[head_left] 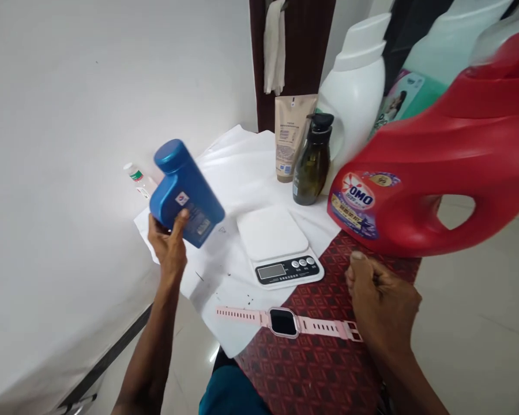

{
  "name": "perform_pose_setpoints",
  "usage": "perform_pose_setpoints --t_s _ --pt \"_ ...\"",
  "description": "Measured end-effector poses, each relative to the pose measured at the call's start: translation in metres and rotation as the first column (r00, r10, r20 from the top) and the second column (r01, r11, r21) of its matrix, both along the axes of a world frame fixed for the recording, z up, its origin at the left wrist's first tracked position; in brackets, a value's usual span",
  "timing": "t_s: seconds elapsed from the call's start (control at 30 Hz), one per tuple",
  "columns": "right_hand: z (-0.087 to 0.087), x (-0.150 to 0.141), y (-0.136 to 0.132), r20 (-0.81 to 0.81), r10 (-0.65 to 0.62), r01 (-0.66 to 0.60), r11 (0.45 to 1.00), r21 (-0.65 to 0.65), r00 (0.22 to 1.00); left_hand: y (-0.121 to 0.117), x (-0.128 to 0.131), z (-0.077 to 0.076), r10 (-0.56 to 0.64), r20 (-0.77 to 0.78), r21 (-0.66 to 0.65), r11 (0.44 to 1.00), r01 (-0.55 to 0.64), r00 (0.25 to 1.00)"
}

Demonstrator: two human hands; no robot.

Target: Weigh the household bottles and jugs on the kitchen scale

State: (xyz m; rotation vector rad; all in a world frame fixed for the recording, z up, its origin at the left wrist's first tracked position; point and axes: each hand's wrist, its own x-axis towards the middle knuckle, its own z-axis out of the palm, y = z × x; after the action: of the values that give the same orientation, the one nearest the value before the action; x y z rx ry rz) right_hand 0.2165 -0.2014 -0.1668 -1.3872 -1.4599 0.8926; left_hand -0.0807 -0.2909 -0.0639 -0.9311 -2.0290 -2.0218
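My left hand point(169, 242) is wrapped round a blue plastic bottle point(185, 196) with a round blue cap, tilted and raised off the table at the left. On the red patterned surface, my right hand point(383, 302) is closed in a loose fist, with no object showing in it. Just left of that hand lies a pink-strapped smartwatch point(283, 322), stretched out flat with its dark screen up. Between my hands sits a white digital kitchen scale point(274, 235) with a blank display and nothing on its platform.
A large red OMO detergent jug point(419, 173) stands at the right. Behind the scale are a dark pump bottle point(313, 164), a beige tube point(292, 135) and a white jug point(357, 86). A clear bottle point(140, 181) is by the wall. White cloth point(225, 167) covers part of the table.
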Motion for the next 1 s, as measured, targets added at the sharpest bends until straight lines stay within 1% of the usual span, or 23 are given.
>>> perform_pose_setpoints --t_s 0.07,0.1,0.2,0.27,0.37,0.47,0.53,0.77,0.87,0.93,1.0 --pt "0.0 -0.001 0.001 -0.003 -0.022 0.022 0.999 -0.032 1.0 -0.009 -0.039 -0.004 0.127 -0.039 -0.014 0.992 -0.127 0.991" --pt "0.0 -0.002 0.001 0.0 -0.025 0.025 0.999 -0.04 1.0 -0.012 -0.058 -0.007 0.168 -0.047 -0.022 0.985 -0.169 0.985" --pt "0.002 -0.004 0.001 0.023 -0.029 0.03 0.999 -0.038 0.999 -0.011 -0.108 -0.023 0.243 -0.049 -0.009 0.97 -0.243 0.969" --pt "0.004 -0.005 0.001 0.046 -0.037 0.039 0.998 -0.043 0.998 -0.005 -0.132 -0.032 0.27 -0.06 -0.014 0.962 -0.271 0.961" --pt "0.008 -0.005 0.001 0.076 -0.044 0.049 0.997 -0.06 0.996 0.011 -0.156 -0.04 0.33 -0.068 -0.026 0.943 -0.332 0.942" --pt "0.009 -0.005 0.002 0.092 -0.052 0.058 0.996 -0.068 0.994 0.025 -0.169 -0.04 0.382 -0.077 -0.048 0.921 -0.386 0.921" --pt "0.008 -0.005 0.003 0.095 -0.05 0.056 0.997 -0.062 0.994 0.032 -0.176 -0.04 0.383 -0.096 -0.071 0.918 -0.39 0.919" --pt "0.004 -0.005 0.004 0.086 -0.041 0.041 0.999 -0.006 0.995 0.047 -0.196 -0.04 0.425 -0.13 -0.088 0.895 -0.438 0.896" --pt "0.003 -0.006 0.004 0.052 -0.037 0.036 0.999 0.021 0.998 0.051 -0.198 -0.037 0.385 -0.117 -0.078 0.915 -0.395 0.915" --pt "0.003 -0.005 0.005 0.046 -0.032 0.031 0.999 0.036 0.998 0.049 -0.195 -0.034 0.364 -0.109 -0.083 0.924 -0.374 0.925" --pt "0.002 -0.005 0.006 0.045 -0.03 0.028 0.998 0.047 0.999 0.045 -0.185 -0.029 0.408 -0.162 -0.06 0.905 -0.422 0.898"
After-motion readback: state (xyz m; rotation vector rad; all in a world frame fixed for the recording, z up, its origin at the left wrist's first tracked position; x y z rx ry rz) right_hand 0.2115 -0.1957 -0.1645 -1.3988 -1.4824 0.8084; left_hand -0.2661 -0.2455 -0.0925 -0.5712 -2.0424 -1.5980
